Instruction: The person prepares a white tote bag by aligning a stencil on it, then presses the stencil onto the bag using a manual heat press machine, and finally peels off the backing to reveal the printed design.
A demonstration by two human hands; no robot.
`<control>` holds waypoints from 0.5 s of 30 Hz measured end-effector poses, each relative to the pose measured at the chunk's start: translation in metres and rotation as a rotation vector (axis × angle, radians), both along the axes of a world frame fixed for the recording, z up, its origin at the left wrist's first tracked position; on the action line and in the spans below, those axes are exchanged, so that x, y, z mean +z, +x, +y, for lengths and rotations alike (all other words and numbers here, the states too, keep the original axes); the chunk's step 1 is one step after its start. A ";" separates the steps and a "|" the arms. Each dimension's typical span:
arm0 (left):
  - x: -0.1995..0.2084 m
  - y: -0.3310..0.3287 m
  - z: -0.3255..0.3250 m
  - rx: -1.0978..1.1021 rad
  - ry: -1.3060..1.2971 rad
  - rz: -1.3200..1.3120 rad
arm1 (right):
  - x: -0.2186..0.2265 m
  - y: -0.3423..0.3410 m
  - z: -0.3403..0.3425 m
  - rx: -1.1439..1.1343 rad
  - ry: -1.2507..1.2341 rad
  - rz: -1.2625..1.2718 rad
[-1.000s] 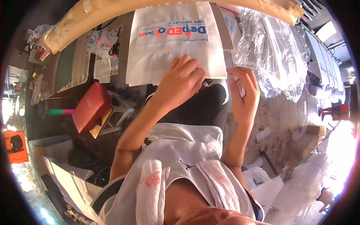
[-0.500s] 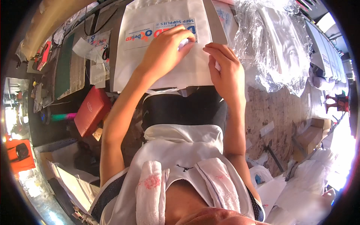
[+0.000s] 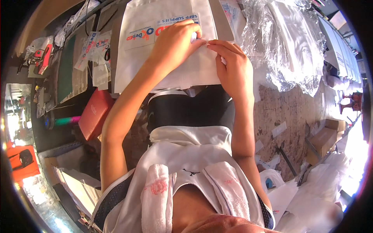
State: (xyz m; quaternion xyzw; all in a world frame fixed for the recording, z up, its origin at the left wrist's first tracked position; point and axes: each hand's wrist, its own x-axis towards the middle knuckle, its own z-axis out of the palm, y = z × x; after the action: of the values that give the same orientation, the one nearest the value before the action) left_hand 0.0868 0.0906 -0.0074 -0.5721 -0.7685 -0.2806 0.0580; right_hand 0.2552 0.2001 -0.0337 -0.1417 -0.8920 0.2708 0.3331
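A white flat bag (image 3: pixel 151 66) with a coloured printed design lies in front of me, on a grey board (image 3: pixel 221 27). Above it, my left hand (image 3: pixel 176 44) is curled closed, with a small whitish bit showing at its fingers. My right hand (image 3: pixel 235 66) is closed in a pinch just to the right, over the bag's right edge. A pale bit also shows between its thumb and fingers. The fingertips of both hands nearly meet. What exactly they pinch is too small and partly hidden.
Clear plastic-wrapped white bags (image 3: pixel 287 42) lie to the right. At the left are a red box (image 3: pixel 95 114), black-handled scissors (image 3: pixel 107 54), a red tool (image 3: pixel 45 58) and a green sheet (image 3: pixel 67 70). A cardboard box (image 3: pixel 324 141) sits at lower right.
My left hand has moved slightly right, and its fingertips have come close to those of my right hand. The gap between the hands has narrowed.
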 end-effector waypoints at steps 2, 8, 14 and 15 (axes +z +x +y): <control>0.001 -0.001 0.001 -0.005 -0.021 -0.013 | 0.000 -0.001 0.001 0.002 0.001 0.005; 0.002 -0.010 0.005 -0.031 -0.049 -0.014 | 0.001 -0.002 0.002 -0.002 -0.007 0.010; 0.005 -0.022 0.010 0.001 -0.127 -0.165 | 0.004 -0.003 0.002 -0.004 -0.031 -0.011; 0.008 -0.025 0.011 0.031 -0.184 -0.217 | 0.004 -0.003 0.003 -0.005 -0.032 -0.021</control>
State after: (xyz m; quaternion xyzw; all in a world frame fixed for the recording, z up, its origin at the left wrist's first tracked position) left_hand 0.0620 0.1021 0.0002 -0.5294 -0.8015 -0.2681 -0.0736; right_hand 0.2524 0.2027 -0.0294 -0.1522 -0.8905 0.2827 0.3223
